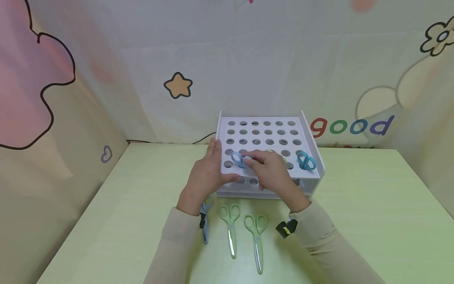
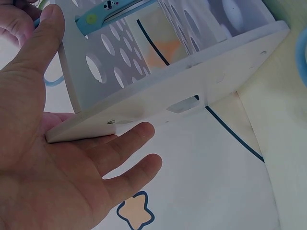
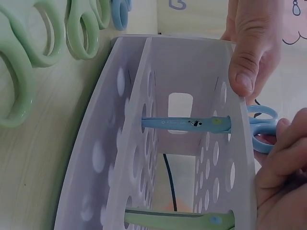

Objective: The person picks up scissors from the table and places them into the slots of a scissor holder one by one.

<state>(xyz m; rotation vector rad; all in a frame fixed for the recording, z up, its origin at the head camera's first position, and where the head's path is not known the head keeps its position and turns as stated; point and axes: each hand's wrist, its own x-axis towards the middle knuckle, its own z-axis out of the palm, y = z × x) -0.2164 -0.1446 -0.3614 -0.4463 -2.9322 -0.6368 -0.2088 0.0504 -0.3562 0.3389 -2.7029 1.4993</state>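
Note:
A white rack (image 1: 312, 144) with rows of round holes stands near the back of the table. My left hand (image 1: 205, 173) grips its front left corner, thumb over the front edge and fingers along the side wall. With thumb and fingertips, my right hand (image 1: 273, 171) pinches the handle of light blue scissors (image 1: 237, 159) at the front left holes. Their blade (image 3: 192, 124) passes through the upper and lower plates in the right wrist view. Teal scissors (image 1: 306, 161) stand in the right front. Green scissors (image 3: 177, 219) also stand in the rack, mostly hidden by my right hand in the head view.
Two green scissors (image 1: 229, 230) lie on the table before the rack, handles toward it. Blue scissors (image 1: 206, 217) lie left of them, partly covered by my left wrist. A printed cloth (image 1: 248, 79) hangs behind, and a dark cable (image 1: 203, 137) runs behind the rack.

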